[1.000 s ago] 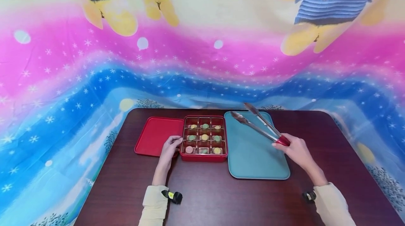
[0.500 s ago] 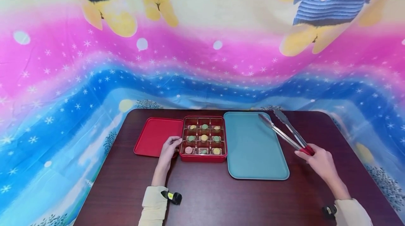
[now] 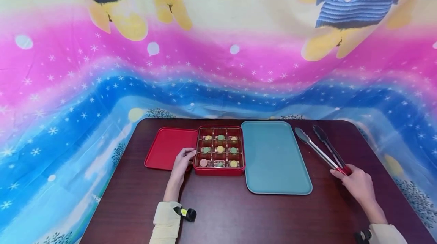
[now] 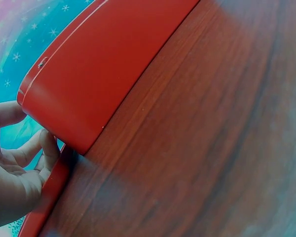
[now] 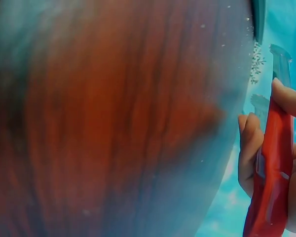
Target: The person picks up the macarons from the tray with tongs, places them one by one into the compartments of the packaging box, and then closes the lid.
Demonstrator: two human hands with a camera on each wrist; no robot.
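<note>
A red box (image 3: 219,173) with a clear divided insert holds several yellow, green and pink round pieces (image 3: 220,149), apparently sweets. My left hand (image 3: 181,163) is at the box's left side, its fingertips touching the wall in the left wrist view, where the box (image 4: 98,74) fills the upper part. My right hand (image 3: 360,185) grips a pair of metal tongs (image 3: 326,153) by the red handles (image 5: 274,182). Their arms are spread with nothing between the tips. The tongs are right of the teal tray; whether they touch the table cannot be told.
A red lid (image 3: 170,147) lies left of the box, beneath my left fingers. The teal tray (image 3: 276,160), with nothing on it, lies against the box's right side. A dark wooden table (image 3: 259,217) carries everything; a printed cloth (image 3: 218,65) hangs behind.
My right hand has carried the tongs rightward, from over the teal tray to beyond its right edge, and lowered them. The left hand and the box stay put.
</note>
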